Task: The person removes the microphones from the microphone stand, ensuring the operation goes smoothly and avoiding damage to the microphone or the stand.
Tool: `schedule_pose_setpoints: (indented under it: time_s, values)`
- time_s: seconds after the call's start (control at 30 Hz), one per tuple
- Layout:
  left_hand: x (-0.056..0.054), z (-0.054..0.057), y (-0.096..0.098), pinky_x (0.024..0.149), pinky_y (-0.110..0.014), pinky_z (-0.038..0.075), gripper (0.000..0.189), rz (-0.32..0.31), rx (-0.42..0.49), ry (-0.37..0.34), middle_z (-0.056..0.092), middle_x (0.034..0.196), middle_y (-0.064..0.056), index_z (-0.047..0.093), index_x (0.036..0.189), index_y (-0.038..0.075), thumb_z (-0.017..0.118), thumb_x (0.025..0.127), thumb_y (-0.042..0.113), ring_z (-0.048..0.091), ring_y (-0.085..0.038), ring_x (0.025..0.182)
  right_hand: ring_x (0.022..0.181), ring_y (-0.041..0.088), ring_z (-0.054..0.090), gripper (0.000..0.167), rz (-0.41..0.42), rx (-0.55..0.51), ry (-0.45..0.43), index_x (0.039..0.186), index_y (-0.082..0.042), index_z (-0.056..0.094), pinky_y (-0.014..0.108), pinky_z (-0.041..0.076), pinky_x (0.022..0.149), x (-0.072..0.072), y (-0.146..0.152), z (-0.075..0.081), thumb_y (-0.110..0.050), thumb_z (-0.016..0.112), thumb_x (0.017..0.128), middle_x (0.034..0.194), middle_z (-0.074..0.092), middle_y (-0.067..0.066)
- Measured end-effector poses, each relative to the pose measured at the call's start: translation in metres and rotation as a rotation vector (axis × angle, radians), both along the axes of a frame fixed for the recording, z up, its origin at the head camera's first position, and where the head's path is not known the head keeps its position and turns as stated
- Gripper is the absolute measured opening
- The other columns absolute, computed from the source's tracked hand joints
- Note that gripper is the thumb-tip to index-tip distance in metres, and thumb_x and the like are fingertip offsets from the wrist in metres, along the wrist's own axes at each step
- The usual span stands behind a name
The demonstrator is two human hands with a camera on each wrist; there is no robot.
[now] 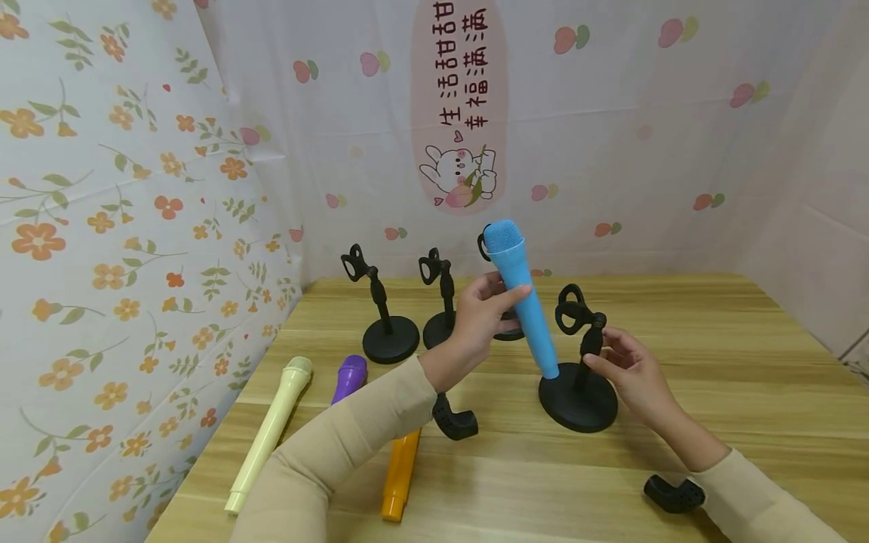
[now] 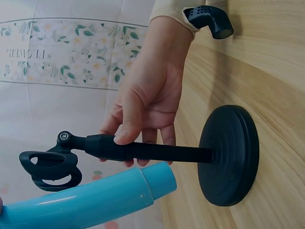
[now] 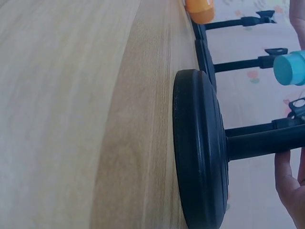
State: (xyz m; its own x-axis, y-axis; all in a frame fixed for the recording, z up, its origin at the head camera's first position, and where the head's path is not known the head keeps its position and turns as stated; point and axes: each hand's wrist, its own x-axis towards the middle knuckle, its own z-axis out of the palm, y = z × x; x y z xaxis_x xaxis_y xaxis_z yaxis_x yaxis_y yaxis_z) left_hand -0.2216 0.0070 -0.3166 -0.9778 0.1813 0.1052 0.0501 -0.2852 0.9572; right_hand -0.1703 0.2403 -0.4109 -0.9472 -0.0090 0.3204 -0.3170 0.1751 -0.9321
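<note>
A light-blue toy microphone [image 1: 536, 320] is in my left hand [image 1: 475, 313], thumb across its front. It tilts with the mesh head up and its tail end low beside a black microphone stand [image 1: 589, 345]. My right hand [image 1: 637, 375] holds that stand by its post, the round base resting on the table. In the left wrist view, the right thumb lies along the stand's post [image 2: 176, 153], and the blue microphone's tail [image 2: 159, 180] is close to it. The stand's clip [image 1: 573, 311] has nothing in it. The left hand's far fingers are partly hidden behind the microphone.
Three more black stands stand behind, at left [image 1: 391, 341], middle [image 1: 437, 332] and partly hidden behind the left hand. Cream [image 1: 270, 430], purple [image 1: 349, 377] and orange [image 1: 402, 475] microphones lie at front left. Black curved pieces [image 1: 456, 422] show near both cuffs. A patterned cloth [image 1: 597, 151] hangs behind.
</note>
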Motion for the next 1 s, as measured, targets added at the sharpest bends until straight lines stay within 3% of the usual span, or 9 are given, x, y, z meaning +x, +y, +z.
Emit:
schedule_pose_setpoints:
  time_s: [0.53,1.0]
  values:
    - [0.0,-0.004,-0.006,0.078,-0.046,0.056,0.047,-0.013,-0.059,-0.07,0.063,0.109,-0.01,0.058,0.127,0.004,0.075,0.083,0.001,0.065,-0.028,0.101,0.09,0.002,0.059,0.032,-0.007,0.001,-0.028,0.12,-0.021,0.06,0.013,0.05,0.078,0.0,0.0,0.002,-0.007,0.068,0.092,0.104,0.062,-0.017]
    - [0.003,-0.008,-0.015,0.074,-0.044,0.057,0.046,-0.07,-0.117,-0.113,0.066,0.109,-0.01,0.061,0.126,0.005,0.076,0.083,0.002,0.067,-0.027,0.096,0.088,0.004,0.06,0.033,0.045,-0.12,-0.033,0.116,-0.022,0.062,0.015,0.051,0.076,0.001,0.001,0.003,-0.002,0.068,0.091,0.102,0.064,-0.011]
